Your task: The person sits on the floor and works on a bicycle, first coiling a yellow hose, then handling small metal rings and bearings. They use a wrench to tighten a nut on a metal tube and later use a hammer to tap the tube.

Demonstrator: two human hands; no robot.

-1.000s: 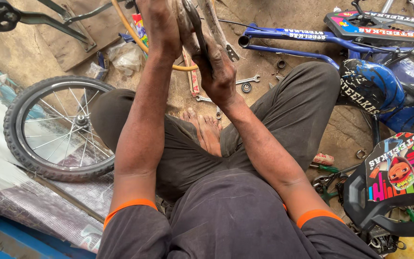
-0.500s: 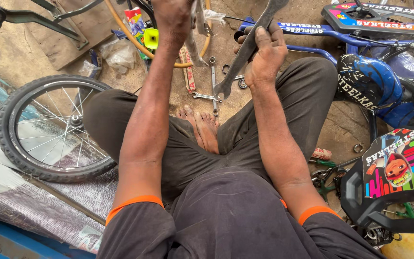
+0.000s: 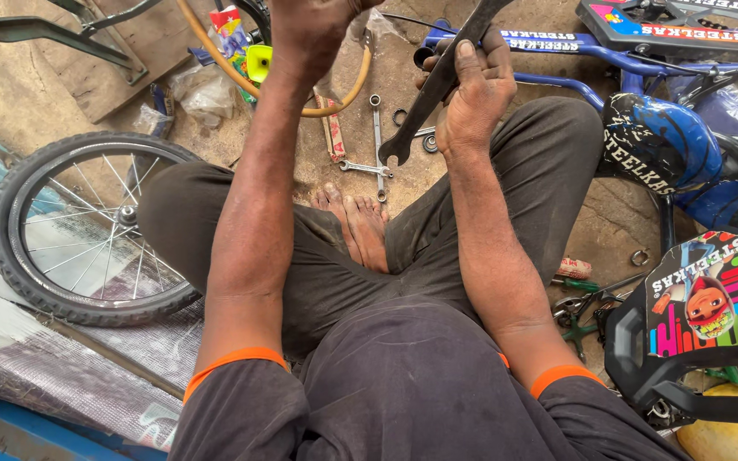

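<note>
The person sits cross-legged on the dirt floor, bare feet (image 3: 356, 226) tucked between the knees. Near on the right stands a black seat panel with a bright sticker (image 3: 702, 316); to the left lies a small spoked wheel (image 3: 79, 226). Beyond the feet, several spanners (image 3: 375, 141) lie loose on the ground beside a tan hose (image 3: 335, 102). Farther out, the right hand (image 3: 471, 90) is closed around a dark flat wrench (image 3: 437, 85), which slants up and away, its open end pointing down toward the floor. The left hand (image 3: 313, 34) is raised at the far edge, clenched in a fist; what it grips is cut off by the frame. A blue bicycle frame (image 3: 557, 51) lies far right. The wrench would likely work best held nearer its free end, square on the fastener, with the other hand steadying the part.
</note>
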